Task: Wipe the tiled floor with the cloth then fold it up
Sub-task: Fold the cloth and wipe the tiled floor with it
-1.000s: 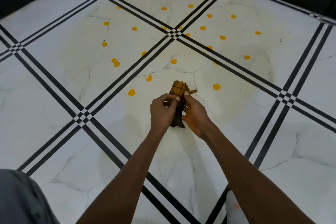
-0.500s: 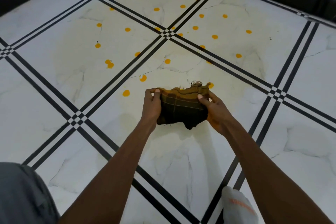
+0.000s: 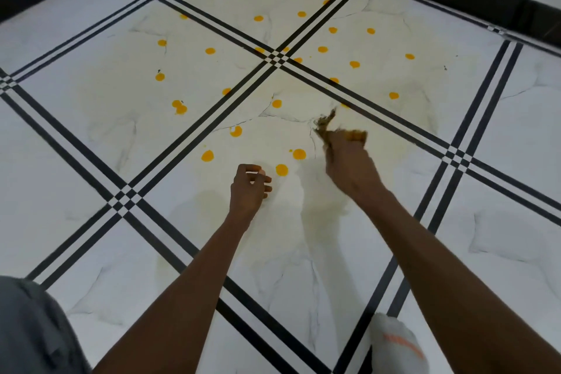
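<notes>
Cloth [image 3: 340, 133] looked soft and limp, bunched in our right hand's [image 3: 349, 167] closed grip, frayed end trailing beyond. Our left hand [image 3: 247, 188] hung loosely curled, empty.

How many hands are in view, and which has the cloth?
2. The left hand is near centre, empty, loosely curled. The right hand is further ahead on the right, clutching the bunched cloth.

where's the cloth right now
In the head view the cloth is bunched in the right hand, right of centre, just beyond the nearest orange spots.
</notes>
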A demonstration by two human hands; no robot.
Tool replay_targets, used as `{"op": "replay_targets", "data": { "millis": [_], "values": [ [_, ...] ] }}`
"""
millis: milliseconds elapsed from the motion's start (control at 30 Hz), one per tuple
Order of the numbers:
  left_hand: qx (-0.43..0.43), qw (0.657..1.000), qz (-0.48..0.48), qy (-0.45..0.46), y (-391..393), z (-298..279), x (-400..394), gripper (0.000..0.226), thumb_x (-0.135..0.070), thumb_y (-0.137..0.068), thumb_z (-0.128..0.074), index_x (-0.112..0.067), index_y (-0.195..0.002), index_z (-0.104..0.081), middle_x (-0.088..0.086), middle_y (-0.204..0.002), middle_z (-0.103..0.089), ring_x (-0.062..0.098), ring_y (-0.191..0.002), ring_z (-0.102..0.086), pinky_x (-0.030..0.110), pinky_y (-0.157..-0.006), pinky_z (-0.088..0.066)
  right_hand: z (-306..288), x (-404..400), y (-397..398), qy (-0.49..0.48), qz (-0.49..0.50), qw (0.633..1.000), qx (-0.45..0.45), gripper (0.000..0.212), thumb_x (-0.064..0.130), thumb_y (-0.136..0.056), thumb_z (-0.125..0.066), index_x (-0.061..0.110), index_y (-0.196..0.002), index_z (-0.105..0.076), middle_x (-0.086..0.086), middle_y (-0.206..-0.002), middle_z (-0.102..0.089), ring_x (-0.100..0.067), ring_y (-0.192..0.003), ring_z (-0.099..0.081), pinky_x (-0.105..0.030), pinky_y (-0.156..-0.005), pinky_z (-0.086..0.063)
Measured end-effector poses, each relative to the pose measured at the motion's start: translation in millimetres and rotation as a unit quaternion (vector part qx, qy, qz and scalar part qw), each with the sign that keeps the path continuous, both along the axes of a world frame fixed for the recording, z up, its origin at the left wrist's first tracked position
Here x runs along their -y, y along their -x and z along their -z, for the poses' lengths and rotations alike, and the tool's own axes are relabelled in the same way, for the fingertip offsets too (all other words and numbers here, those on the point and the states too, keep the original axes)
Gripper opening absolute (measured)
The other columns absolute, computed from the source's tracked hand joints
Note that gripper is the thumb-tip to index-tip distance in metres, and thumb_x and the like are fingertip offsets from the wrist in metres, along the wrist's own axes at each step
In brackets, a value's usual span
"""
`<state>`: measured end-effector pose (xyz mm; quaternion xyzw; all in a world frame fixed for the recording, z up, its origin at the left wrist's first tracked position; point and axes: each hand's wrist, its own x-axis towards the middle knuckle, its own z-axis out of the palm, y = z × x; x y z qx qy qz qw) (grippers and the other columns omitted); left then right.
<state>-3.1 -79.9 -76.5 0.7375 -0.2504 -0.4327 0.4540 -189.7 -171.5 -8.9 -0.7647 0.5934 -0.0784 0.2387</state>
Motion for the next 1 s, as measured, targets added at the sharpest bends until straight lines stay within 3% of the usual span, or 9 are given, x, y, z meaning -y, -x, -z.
{"op": "replay_targets", "data": {
  "millis": [67, 133, 233, 400, 567, 633, 733, 833, 1000],
  "values": [
    [0.023, 1.0, 0.005, -0.011, -7, 5, -5, 0.017, -0.014, -0.102, -0.053, -0.007, -0.119, -0.056, 0.012, -0.099, -0.073, 0.023, -0.077, -0.069, 0.038, -0.075, -0.057, 18, -7, -19, -0.096, -0.083, 0.991, -0.029, 0.045, 0.044, -0.103, -0.04, 0.018, -0.137, -0.054, -0.018, -0.119, -0.066, -0.034, -0.106, -0.063, -0.036, -0.088, -0.046],
    [0.051, 0.998, 0.013, -0.023, -16, 10, -11, 0.018, -0.016, -0.103, -0.054, -0.008, -0.118, -0.056, 0.011, -0.099, -0.073, 0.022, -0.077, -0.07, 0.037, -0.076, -0.058, 29, -16, -33, -0.191, -0.166, 0.967, -0.026, 0.036, 0.031, -0.108, -0.043, 0.006, -0.126, -0.062, -0.019, -0.113, -0.07, -0.033, -0.102, -0.067, -0.041, -0.092, -0.054],
    [0.083, 0.995, 0.02, -0.045, -32, 17, -21, 0.015, -0.018, -0.103, -0.055, -0.01, -0.114, -0.06, 0.01, -0.103, -0.073, 0.019, -0.078, -0.072, 0.037, -0.08, -0.06, 36, -16, -38, -0.241, -0.114, 0.964, 0.021, 0.028, 0.014, -0.109, -0.044, -0.003, -0.109, -0.066, -0.021, -0.107, -0.072, -0.037, -0.097, -0.074, -0.051, -0.088, -0.063],
    [0.141, 0.986, 0.045, -0.071, -52, 15, -44, 0.015, -0.019, -0.102, -0.057, -0.01, -0.112, -0.063, 0.009, -0.107, -0.072, 0.028, -0.092, -0.072, 0.049, -0.089, -0.061, 34, -4, -30, -0.13, -0.103, 0.984, -0.062, 0.023, 0.015, -0.107, -0.05, 0.004, -0.106, -0.07, -0.014, -0.106, -0.072, -0.029, -0.096, -0.07, -0.038, -0.088, -0.058],
    [0.223, 0.97, 0.06, -0.075, -66, 23, -57, 0.014, -0.015, -0.102, -0.057, -0.007, -0.111, -0.064, 0.008, -0.107, -0.07, 0.024, -0.098, -0.064, 0.036, -0.087, -0.051, 57, -13, -24, -0.06, -0.134, 0.987, -0.067, 0.023, 0.022, -0.103, -0.056, 0.011, -0.114, -0.072, -0.009, -0.128, -0.065, -0.03, -0.114, -0.065, -0.045, -0.089, -0.059],
    [0.245, 0.965, 0.064, -0.072, -71, 35, -56, 0.013, -0.015, -0.102, -0.057, -0.008, -0.11, -0.063, 0.008, -0.107, -0.068, 0.025, -0.098, -0.064, 0.039, -0.09, -0.053, 72, -17, -14, 0.0, -0.104, 0.993, -0.063, 0.03, 0.024, -0.103, -0.056, 0.011, -0.128, -0.066, -0.013, -0.142, -0.058, -0.036, -0.129, -0.056, -0.05, -0.097, -0.056],
    [0.282, 0.956, 0.06, -0.056, -72, 33, -58, 0.012, -0.014, -0.102, -0.056, -0.009, -0.11, -0.063, 0.007, -0.106, -0.068, 0.025, -0.096, -0.065, 0.041, -0.088, -0.054, 74, -26, 10, 0.079, 0.026, 0.996, -0.045, 0.034, 0.023, -0.105, -0.054, 0.008, -0.135, -0.059, -0.017, -0.131, -0.06, -0.039, -0.119, -0.058, -0.052, -0.092, -0.054],
    [0.298, 0.952, 0.058, -0.029, -57, 25, -55, 0.012, -0.012, -0.101, -0.055, -0.009, -0.109, -0.064, 0.006, -0.104, -0.069, 0.023, -0.094, -0.065, 0.034, -0.082, -0.052, 77, -21, 38, 0.015, 0.151, 0.988, 0.027, 0.03, 0.017, -0.106, -0.054, 0.004, -0.133, -0.059, -0.02, -0.134, -0.055, -0.04, -0.123, -0.054, -0.05, -0.096, -0.052],
    [0.28, 0.937, 0.187, 0.096, 3, 17, -4, 0.016, -0.015, -0.103, -0.049, -0.011, -0.108, -0.063, 0.006, -0.103, -0.069, 0.023, -0.095, -0.064, 0.036, -0.083, -0.052, 82, 0, 53, -0.093, 0.169, 0.976, 0.105, 0.046, 0.008, -0.099, -0.065, 0.003, -0.144, -0.054, -0.02, -0.142, -0.055, -0.034, -0.13, -0.056, -0.028, -0.102, -0.04]
  ]
}}
